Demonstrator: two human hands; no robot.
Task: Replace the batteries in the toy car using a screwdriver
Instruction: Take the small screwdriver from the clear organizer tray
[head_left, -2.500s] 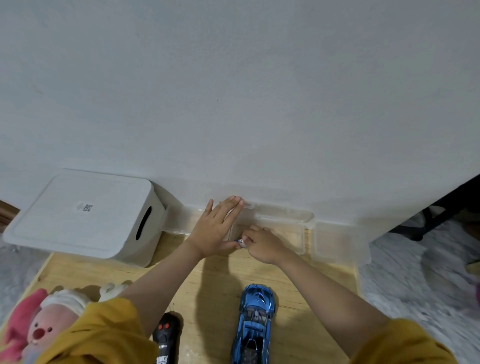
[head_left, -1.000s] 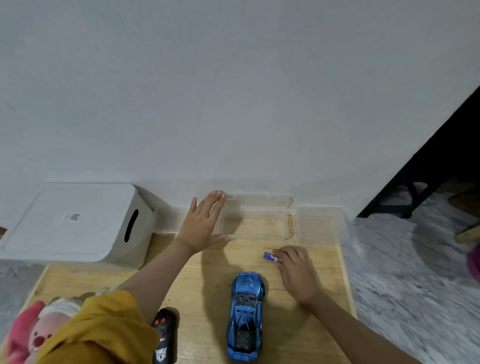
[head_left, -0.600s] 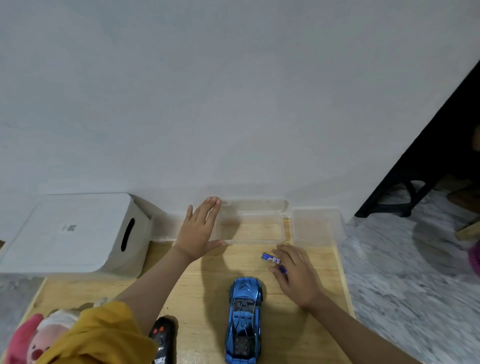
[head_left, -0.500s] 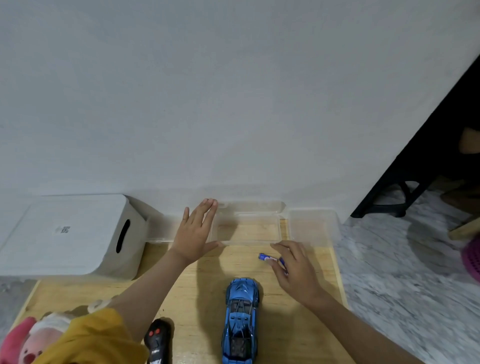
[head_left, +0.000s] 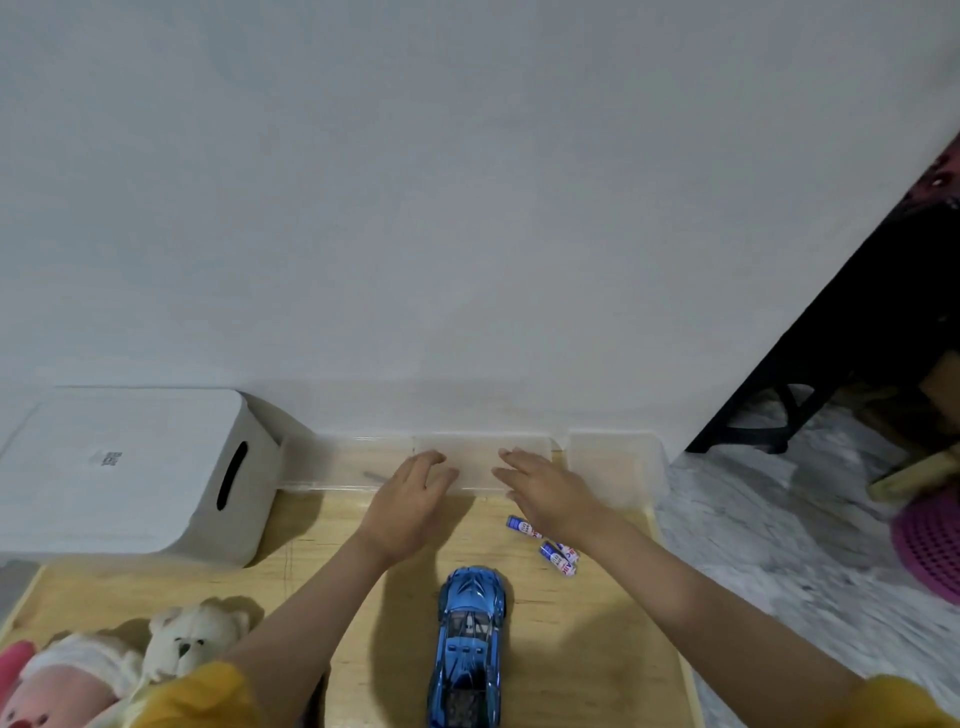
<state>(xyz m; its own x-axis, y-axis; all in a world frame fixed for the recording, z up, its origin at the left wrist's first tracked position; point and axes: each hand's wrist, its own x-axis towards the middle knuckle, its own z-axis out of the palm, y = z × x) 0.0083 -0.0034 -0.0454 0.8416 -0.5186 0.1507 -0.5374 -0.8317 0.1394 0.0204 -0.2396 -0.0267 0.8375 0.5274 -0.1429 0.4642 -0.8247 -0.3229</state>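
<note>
A blue toy car (head_left: 467, 644) stands on the wooden table (head_left: 332, 540), nose pointing away from me. Blue and white batteries (head_left: 558, 556) lie loose on the wood to its right; one battery (head_left: 522, 526) lies a little further back. My left hand (head_left: 410, 499) and my right hand (head_left: 545, 488) both reach to the middle clear plastic box (head_left: 480, 460) at the wall, fingers loosely extended on its near rim. Neither hand holds anything. A thin dark object, perhaps the screwdriver (head_left: 373, 475), lies in the left clear box.
A white lidded bin (head_left: 130, 467) stands at the back left. Another clear box (head_left: 615, 467) sits at the back right by the table edge. Plush toys (head_left: 130, 660) lie at the front left. Marble floor and a dark table leg are on the right.
My right hand let go of the batteries on the table and moved forward to the middle clear box. My left hand shifted right onto the same box.
</note>
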